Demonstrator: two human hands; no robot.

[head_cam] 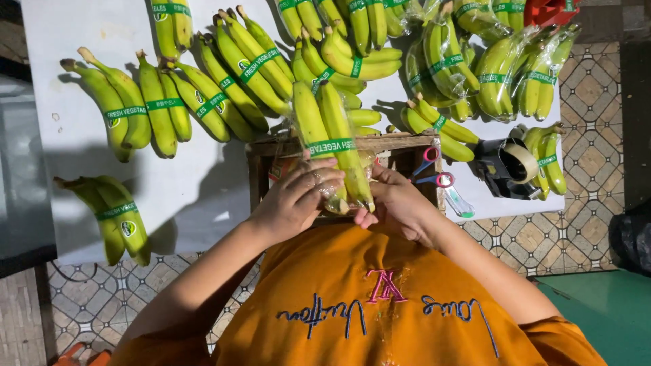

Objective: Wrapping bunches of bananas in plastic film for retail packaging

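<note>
A small bunch of green bananas (330, 135) with a green band, wrapped in clear plastic, stands upright in front of me. My left hand (298, 198) grips its lower end on the left side. From the right, my right hand (399, 202) holds the same end, fingers pinching the plastic near the banana tips. Both hands are over a small wooden crate (397, 146).
Several banded green banana bunches (224, 74) lie across a white table (196, 196), some bagged at the far right (515, 68). Scissors with red and blue handles (434, 169) and a black tape dispenser (505, 166) sit to the right. Patterned tile floor (583, 156) surrounds the table.
</note>
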